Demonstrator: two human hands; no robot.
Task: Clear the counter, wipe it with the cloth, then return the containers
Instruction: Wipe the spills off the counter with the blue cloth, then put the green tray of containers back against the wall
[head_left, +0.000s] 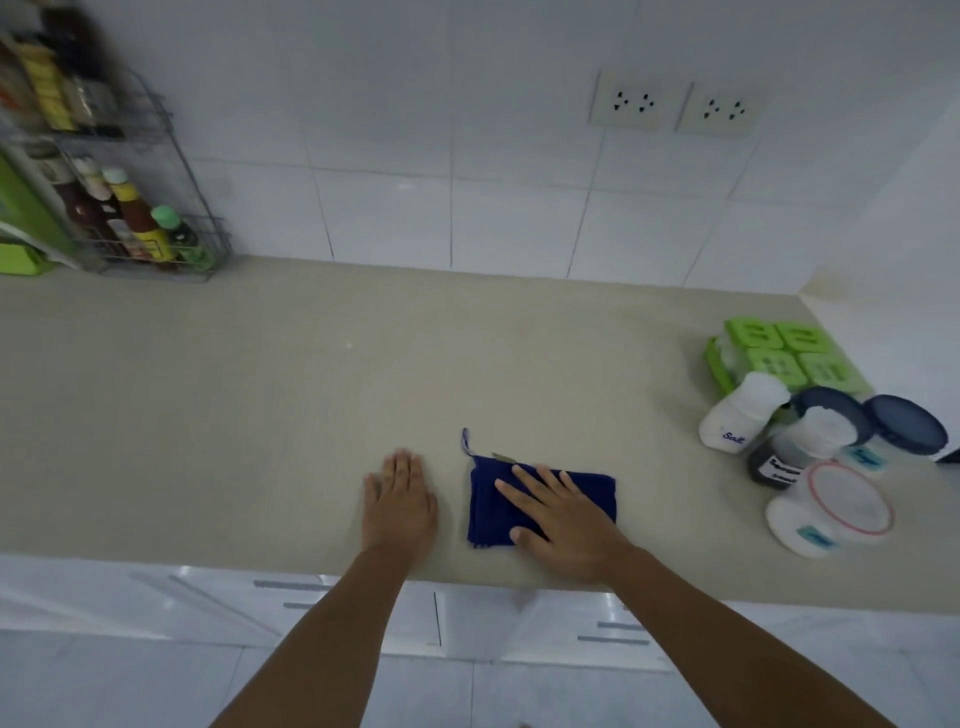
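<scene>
Two bare arms reach in from the bottom of the view. The left arm (322, 639) goes almost straight up, and the right arm (727, 634) slants in from the right. The left grip (399, 506) lies flat on the bench (260, 389), palm down, fingers straight and close together. The right grip (563, 525) lies flat on the cloth (483, 499), palm down, fingers spread wide, thumb sticking out to the left. The two grips are near each other but do not touch.
</scene>
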